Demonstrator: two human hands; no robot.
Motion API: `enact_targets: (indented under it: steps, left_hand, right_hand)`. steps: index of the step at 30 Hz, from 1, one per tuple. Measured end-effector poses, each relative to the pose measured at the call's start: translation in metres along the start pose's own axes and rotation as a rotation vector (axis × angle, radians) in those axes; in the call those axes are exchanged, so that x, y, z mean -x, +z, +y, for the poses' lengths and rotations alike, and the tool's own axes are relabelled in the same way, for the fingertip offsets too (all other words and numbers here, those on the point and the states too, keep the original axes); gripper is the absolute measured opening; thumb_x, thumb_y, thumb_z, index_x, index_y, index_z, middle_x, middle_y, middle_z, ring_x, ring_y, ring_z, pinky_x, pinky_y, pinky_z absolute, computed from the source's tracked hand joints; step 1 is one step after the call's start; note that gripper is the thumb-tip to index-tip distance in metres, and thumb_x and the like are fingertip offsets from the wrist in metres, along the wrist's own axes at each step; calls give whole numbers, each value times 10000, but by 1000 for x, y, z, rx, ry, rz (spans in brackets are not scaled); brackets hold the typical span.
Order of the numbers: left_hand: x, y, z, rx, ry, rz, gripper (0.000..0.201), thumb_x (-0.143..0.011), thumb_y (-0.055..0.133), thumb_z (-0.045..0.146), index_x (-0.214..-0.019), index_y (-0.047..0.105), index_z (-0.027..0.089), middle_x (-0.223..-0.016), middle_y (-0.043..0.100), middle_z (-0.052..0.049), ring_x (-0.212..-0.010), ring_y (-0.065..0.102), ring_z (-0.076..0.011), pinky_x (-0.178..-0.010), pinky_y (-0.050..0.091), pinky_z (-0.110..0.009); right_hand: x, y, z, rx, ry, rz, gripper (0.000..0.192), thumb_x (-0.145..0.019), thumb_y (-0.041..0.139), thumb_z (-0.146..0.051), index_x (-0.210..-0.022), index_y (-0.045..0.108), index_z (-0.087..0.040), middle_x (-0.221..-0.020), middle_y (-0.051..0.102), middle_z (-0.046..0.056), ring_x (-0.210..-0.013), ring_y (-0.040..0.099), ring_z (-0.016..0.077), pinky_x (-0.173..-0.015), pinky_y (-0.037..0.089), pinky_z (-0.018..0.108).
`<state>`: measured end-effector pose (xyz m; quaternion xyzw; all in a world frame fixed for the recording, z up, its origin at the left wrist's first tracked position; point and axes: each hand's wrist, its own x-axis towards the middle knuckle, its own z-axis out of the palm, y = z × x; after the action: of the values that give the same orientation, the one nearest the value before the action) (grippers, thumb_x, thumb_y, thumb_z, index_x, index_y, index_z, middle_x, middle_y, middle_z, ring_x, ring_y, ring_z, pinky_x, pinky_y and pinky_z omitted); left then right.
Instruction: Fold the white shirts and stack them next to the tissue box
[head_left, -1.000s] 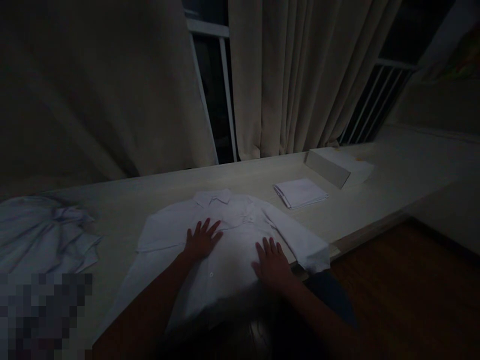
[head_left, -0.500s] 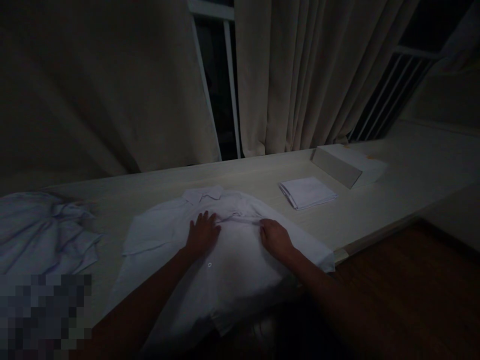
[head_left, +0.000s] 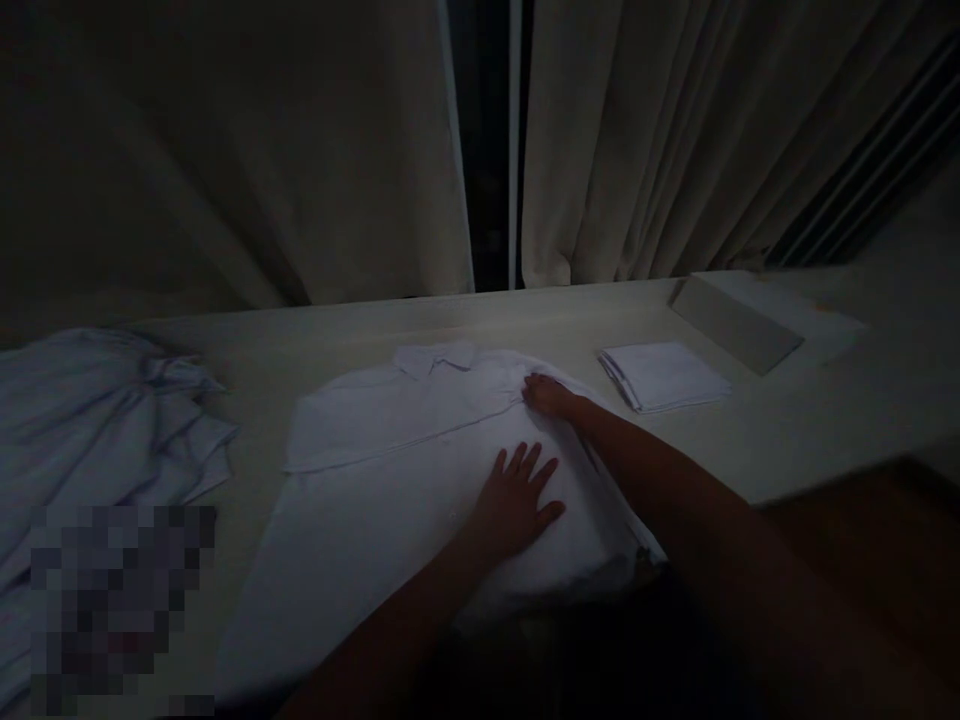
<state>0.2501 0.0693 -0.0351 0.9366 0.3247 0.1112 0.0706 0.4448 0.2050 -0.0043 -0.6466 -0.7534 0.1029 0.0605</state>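
Note:
A white collared shirt [head_left: 375, 500] lies spread on the pale counter, its collar toward the wall. One long crease runs across its chest from the left sleeve to my right hand. My left hand [head_left: 517, 500] rests on the lower right part of the shirt, fingers spread flat. Near the shoulder at the shirt's right side, my right hand [head_left: 551, 396] is closed on the cloth, with small wrinkles around the fingertips. My forearms and dim light hide part of the shirt's near hem and right edge.
A folded white cloth [head_left: 667, 377] lies to the right of the shirt. Beyond it stands a white box [head_left: 742, 322]. Crumpled white garments [head_left: 97, 430] are heaped at the left. Curtains [head_left: 315, 150] hang behind the counter [head_left: 525, 312].
My left hand has shifted right and flattened out on the shirt. My right hand has moved up to the shoulder. The bunched cloth across the chest is smoother, and the view has turned left.

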Motion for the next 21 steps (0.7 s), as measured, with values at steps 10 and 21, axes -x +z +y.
enact_targets:
  steps: [10, 21]
  left_hand:
    - [-27, -22, -33, 54, -87, 55, 667, -928, 273, 623, -1465, 379, 241, -1574, 300, -84, -1476, 170, -266, -1196, 124, -493]
    - [-5, -31, -78, -93, -283, -31, 735, -895, 264, 682, -1502, 311, 271, -1611, 174, -101, -1482, 76, -348, -1152, 73, -607]
  right_hand:
    - [29, -20, -7, -41, 15, 195, 472, -972, 311, -213, -1424, 437, -159, -1405, 529, 103, -1280, 498, 232, -1076, 361, 363]
    - [259, 33, -10, 148, 298, 380, 436, -913, 460, -257, -1325, 525, -130, -1399, 501, 167, -1306, 436, 296, -1102, 320, 448]
